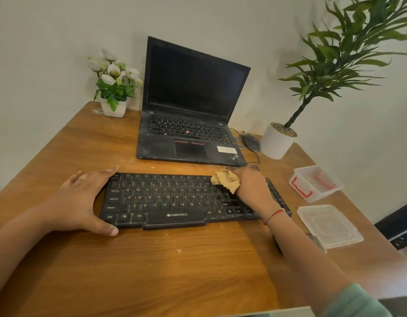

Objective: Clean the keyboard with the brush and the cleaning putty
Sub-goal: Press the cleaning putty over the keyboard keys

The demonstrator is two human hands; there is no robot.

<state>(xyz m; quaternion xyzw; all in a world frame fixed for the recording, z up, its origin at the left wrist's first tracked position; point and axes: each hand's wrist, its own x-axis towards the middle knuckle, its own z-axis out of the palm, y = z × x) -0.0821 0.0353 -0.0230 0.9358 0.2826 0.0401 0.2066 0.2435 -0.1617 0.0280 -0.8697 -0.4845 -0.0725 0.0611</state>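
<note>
A dusty black keyboard [175,200] lies flat across the middle of the wooden table [152,266]. My left hand [81,197] grips its left end, thumb on the front edge and fingers over the back corner. My right hand [255,191] presses a tan lump of cleaning putty [226,179] onto the keys at the upper right of the keyboard. A dark object [278,244] lies on the table partly hidden under my right forearm; I cannot tell whether it is the brush.
An open black laptop [193,124] stands behind the keyboard, with a mouse [250,141] and cable to its right. A white flower pot [113,108] is at the back left, a potted plant [276,143] at the back right. A clear container [316,183] and its lid [328,225] lie at the right edge.
</note>
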